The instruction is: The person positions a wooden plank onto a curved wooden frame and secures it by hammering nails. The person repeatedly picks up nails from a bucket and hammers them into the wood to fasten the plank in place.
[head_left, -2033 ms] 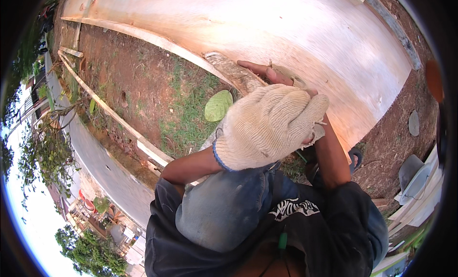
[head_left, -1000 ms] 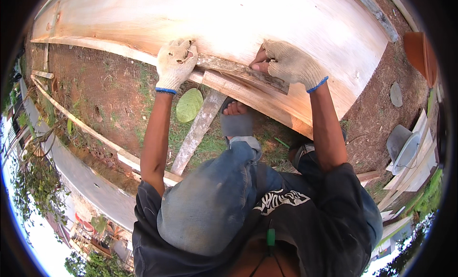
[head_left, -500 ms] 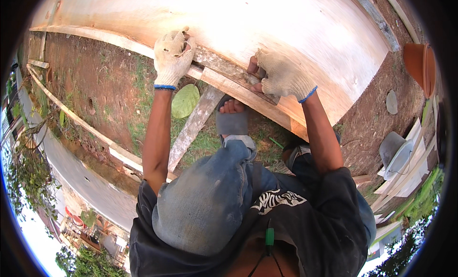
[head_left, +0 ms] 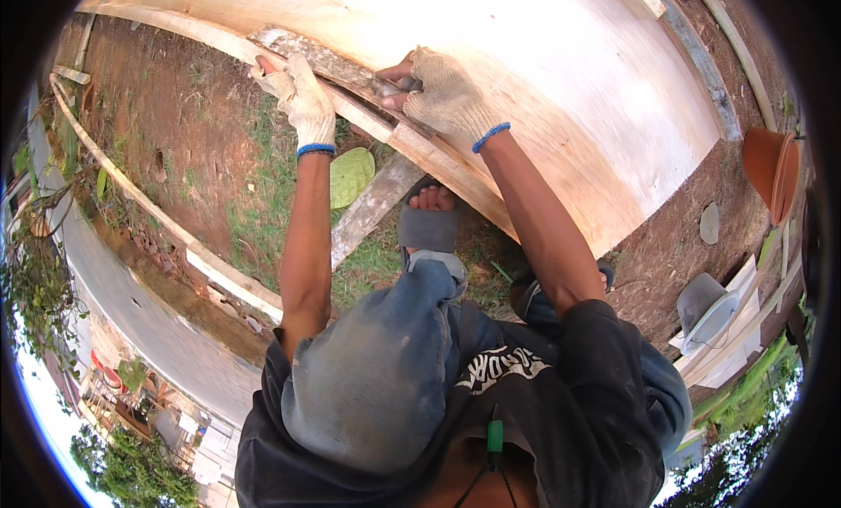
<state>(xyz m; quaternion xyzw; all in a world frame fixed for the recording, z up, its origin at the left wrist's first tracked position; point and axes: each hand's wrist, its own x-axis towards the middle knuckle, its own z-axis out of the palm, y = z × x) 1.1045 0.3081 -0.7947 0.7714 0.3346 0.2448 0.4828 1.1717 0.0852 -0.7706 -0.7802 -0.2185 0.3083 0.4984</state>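
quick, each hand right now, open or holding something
Left hand: at the light plank; grip cannot be told.
Right hand: fingers at the rough wood strip; grip cannot be told.

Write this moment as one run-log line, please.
left grip: at near edge of plywood sheet | right grip: touching rough wood strip | strip: along same edge

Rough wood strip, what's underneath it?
Plywood shows beyond the strip, and a dark gap along part of its near side. Directly beneath can't be seen: the strip covers it, and the right hand blocks part.
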